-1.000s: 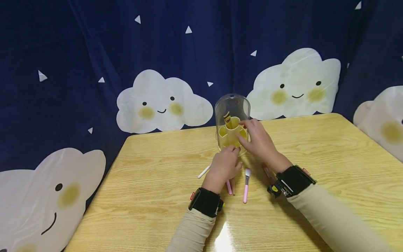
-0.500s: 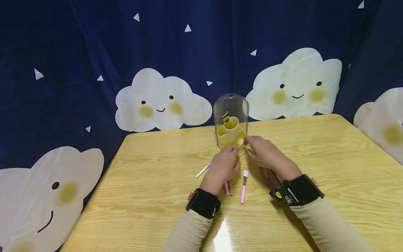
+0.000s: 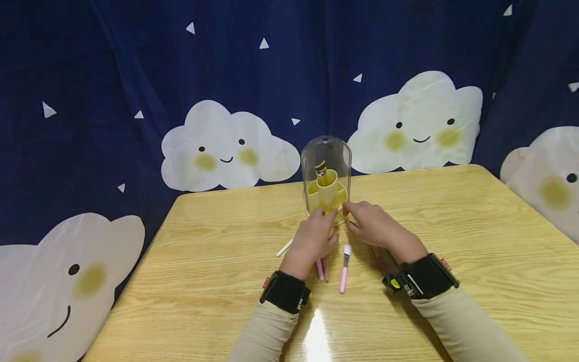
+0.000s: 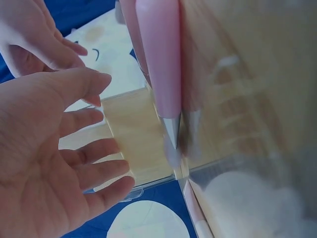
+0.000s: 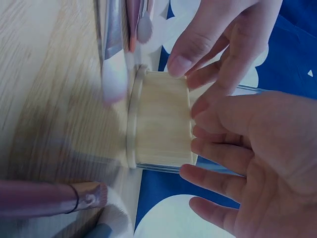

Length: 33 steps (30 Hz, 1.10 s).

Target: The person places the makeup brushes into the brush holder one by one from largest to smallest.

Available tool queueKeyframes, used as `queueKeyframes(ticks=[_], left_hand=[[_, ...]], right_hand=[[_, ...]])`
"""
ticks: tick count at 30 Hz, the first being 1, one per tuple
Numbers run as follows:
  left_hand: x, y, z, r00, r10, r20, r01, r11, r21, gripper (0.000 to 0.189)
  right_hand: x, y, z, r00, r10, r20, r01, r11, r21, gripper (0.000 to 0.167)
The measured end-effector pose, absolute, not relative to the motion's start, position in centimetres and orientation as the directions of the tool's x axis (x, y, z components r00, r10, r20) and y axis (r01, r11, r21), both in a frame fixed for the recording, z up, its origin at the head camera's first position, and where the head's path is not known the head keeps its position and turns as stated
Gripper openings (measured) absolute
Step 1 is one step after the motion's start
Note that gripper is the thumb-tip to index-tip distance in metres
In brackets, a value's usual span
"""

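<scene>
A cream-yellow brush holder (image 3: 326,188) with several cups stands under a clear domed cover (image 3: 325,146), its front uncovered. A striped yellow-and-black piece (image 3: 320,169) sticks up behind the tallest cup. My left hand (image 3: 312,239) reaches to the holder's front, fingertips at the low front compartment's rim. Beside it, my right hand (image 3: 377,223) has its fingertips at the same rim, from the right. Seen in the right wrist view, the fingers of both hands meet along the holder's (image 5: 163,119) top edge, extended and loosely bent. Anything inside that compartment is hidden by the fingers.
On the wooden table (image 3: 217,281) lie a pink-handled brush (image 3: 344,271), a white-handled one (image 3: 285,248) and two more handles (image 3: 320,270) partly beneath my left hand. Another brush (image 5: 49,198) lies under my right forearm. A dark cloud-print curtain (image 3: 253,65) hangs behind.
My right hand has moved down from the tallest cup to the low front rim, next to my left hand. The left hand stays at the holder's front; the brushes lie as before.
</scene>
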<state>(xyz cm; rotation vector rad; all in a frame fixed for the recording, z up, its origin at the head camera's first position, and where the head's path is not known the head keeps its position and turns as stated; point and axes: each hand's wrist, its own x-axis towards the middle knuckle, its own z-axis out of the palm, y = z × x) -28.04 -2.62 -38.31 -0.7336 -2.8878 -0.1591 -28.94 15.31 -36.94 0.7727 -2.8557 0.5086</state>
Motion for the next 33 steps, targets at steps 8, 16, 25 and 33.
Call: queueKeyframes(ticks=[8, 16, 25, 33], left_hand=[[-28.3, -2.7, -38.8, -0.881, 0.448, 0.155, 0.453, 0.892, -0.006, 0.06], [-28.2, -2.8, -38.6, -0.884, 0.441, 0.151, 0.45, 0.893, 0.027, 0.055], [-27.9, -2.9, -38.2, -0.86, 0.474, 0.19, 0.486, 0.874, 0.021, 0.047], [-28.0, -2.9, -37.9, -0.884, 0.449, 0.126, 0.459, 0.886, 0.065, 0.056]], right_hand=[[-28.6, 14.7, -37.1, -0.835, -0.492, 0.244, -0.548, 0.785, -0.291, 0.016], [-28.4, 14.2, -37.3, -0.821, -0.511, 0.256, -0.57, 0.761, -0.309, 0.014], [-28.9, 14.7, -37.7, -0.815, -0.532, 0.231, -0.579, 0.72, -0.384, 0.028], [-29.5, 16.2, -37.7, -0.849, -0.46, 0.261, -0.526, 0.783, -0.331, 0.051]])
